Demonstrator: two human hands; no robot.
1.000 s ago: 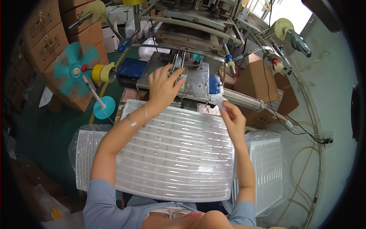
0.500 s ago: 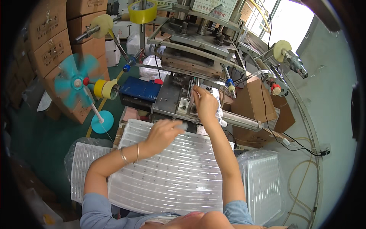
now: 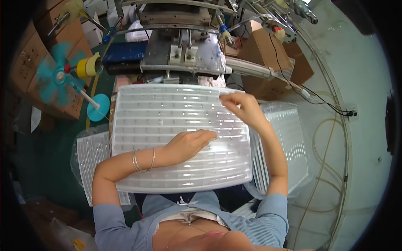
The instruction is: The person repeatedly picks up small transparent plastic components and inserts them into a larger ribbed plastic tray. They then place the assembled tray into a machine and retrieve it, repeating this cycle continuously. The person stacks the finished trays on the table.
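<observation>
In front of me lies a wide white ribbed tray (image 3: pixel 142 138) with rows of small clear pieces. My left hand (image 3: pixel 190 144), with two bangles on its wrist, is over the tray's middle. Its fingers are pressed together, and a pale bit shows at their tips, too small to name. Over the tray's far right corner, my right hand (image 3: pixel 245 106) has its fingers curled in a pinch. Whatever it may hold is hidden. Past the tray stands a metal press, its bed (image 3: pixel 157 52) carrying a fixture of two pale blocks (image 3: pixel 183 54). Both hands are apart from the press.
A teal fan (image 3: pixel 60 77) stands on the left, by stacked cartons (image 3: pixel 25 58). More ribbed trays lie at left (image 3: pixel 94 154) and in plastic at right (image 3: pixel 289 142). A blue box (image 3: pixel 125 52) sits beside the press; an open carton (image 3: pixel 266 48) and cables are at right.
My right hand has come back from the press fixture to the tray's far right. The left hand has moved right and nearer over the tray. The view has tilted down.
</observation>
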